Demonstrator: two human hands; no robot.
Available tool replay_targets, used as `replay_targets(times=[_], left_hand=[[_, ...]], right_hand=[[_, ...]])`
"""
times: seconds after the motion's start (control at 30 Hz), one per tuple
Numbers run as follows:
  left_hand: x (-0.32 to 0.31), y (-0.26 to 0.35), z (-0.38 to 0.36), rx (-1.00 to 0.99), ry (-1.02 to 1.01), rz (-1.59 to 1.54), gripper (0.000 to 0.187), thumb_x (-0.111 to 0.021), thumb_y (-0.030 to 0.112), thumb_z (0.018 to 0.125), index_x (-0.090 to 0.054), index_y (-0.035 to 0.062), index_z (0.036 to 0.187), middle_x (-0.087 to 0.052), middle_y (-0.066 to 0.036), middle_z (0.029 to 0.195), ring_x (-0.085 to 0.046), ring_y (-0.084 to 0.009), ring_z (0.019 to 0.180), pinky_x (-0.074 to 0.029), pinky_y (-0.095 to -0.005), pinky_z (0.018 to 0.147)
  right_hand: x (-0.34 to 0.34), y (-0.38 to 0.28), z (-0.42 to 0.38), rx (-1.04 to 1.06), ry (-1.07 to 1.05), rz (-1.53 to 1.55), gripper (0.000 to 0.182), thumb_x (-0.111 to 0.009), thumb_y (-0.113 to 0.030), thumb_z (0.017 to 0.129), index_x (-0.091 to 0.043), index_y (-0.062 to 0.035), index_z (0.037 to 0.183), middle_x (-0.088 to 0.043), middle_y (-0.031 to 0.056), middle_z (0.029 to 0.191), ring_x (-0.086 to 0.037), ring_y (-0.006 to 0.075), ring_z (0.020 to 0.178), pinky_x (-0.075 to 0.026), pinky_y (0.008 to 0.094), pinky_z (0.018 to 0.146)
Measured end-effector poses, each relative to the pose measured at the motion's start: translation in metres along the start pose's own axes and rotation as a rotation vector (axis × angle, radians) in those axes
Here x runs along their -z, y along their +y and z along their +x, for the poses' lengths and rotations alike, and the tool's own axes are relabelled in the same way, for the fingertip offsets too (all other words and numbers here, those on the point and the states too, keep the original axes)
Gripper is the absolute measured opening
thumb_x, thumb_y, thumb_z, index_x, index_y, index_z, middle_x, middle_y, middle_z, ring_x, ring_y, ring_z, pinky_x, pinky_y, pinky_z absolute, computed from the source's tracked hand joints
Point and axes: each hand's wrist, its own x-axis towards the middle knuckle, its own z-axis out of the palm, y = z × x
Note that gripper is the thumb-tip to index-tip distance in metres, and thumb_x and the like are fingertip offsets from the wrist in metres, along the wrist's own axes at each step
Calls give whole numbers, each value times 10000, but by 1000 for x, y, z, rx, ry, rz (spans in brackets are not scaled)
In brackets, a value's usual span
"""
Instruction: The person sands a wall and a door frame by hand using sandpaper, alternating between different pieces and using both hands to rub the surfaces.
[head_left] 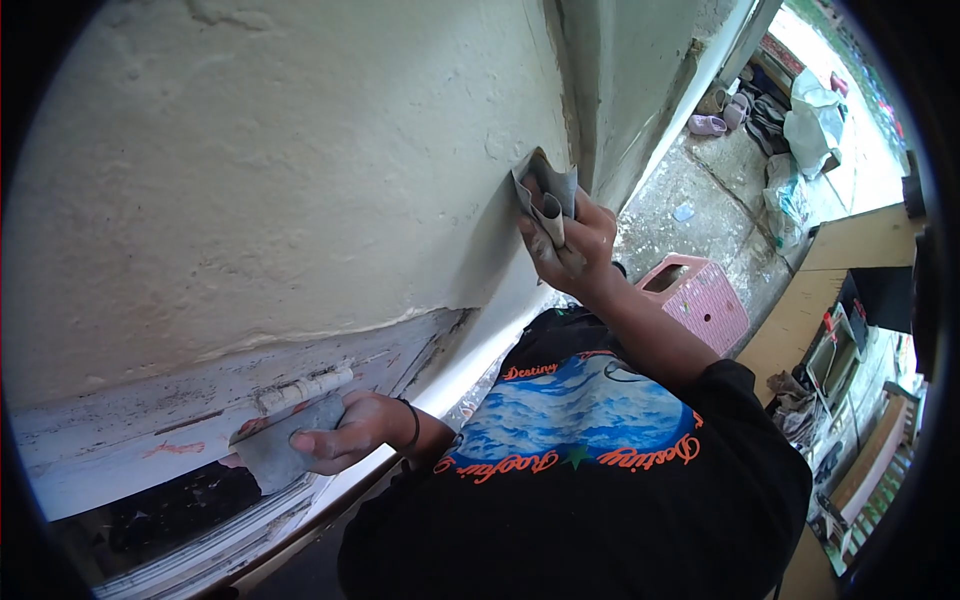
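Note:
My right hand point(570, 245) is closed around a bent, folded piece of sandpaper point(548, 195), grey with curled edges. It is up against the cream wall point(300, 180), close to the vertical corner by the door frame. Pale dust marks the fingers. Lower down, my left hand point(350, 435) pinches a flat grey sheet point(280, 445) that looks like sandpaper, thumb on top. This sheet is beside the white window frame point(150, 450), below a whitish cylindrical fitting point(305, 388). Its far face is hidden.
A pink plastic stool point(700, 305) stands on the rough floor behind my right arm. Shoes point(710, 124) and white plastic bags point(815, 120) lie farther back. A brown wooden board or furniture piece point(800, 305) and assorted items are at the right.

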Motion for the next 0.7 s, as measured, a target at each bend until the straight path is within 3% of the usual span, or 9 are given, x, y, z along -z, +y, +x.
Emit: replay_targets(times=[0.2, 0.37, 0.5, 0.7], left_hand=[[-7, 7, 1, 31, 14, 12, 644, -462, 286, 886, -225, -58, 1376, -304, -295, 1349, -442, -340, 1176, -412, -399, 977], [-2, 4, -2, 7, 15, -10, 654, -461, 302, 891, -213, -52, 1382, -301, -295, 1351, -441, -343, 1177, -409, -400, 979], [2, 3, -1, 13, -20, 1, 662, -457, 313, 895, -198, -47, 1388, -289, -296, 1359, -427, -346, 1192, -407, -408, 983], [-6, 5, 2, -6, 8, -10, 665, -458, 310, 894, -199, -62, 1380, -299, -297, 1353, -440, -349, 1180, -411, -404, 982]], right_hand=[[1, -35, 48, -12, 57, 84, 235, -707, -74, 640, -691, -71, 875, -527, 83, 728, -554, 228, 532, -446, 331, 470], [4, 3, 3, -42, 16, 44, 242, -699, -51, 638, -685, -38, 879, -604, 132, 808, -622, 258, 626, -475, 309, 513], [4, -29, 48, -43, 79, 121, 243, -679, -40, 668, -680, -18, 909, -619, 149, 839, -636, 272, 660, -495, 300, 578], [3, -7, 14, -46, 57, 61, 243, -675, -42, 690, -673, -5, 931, -622, 157, 884, -646, 266, 684, -502, 313, 590]])
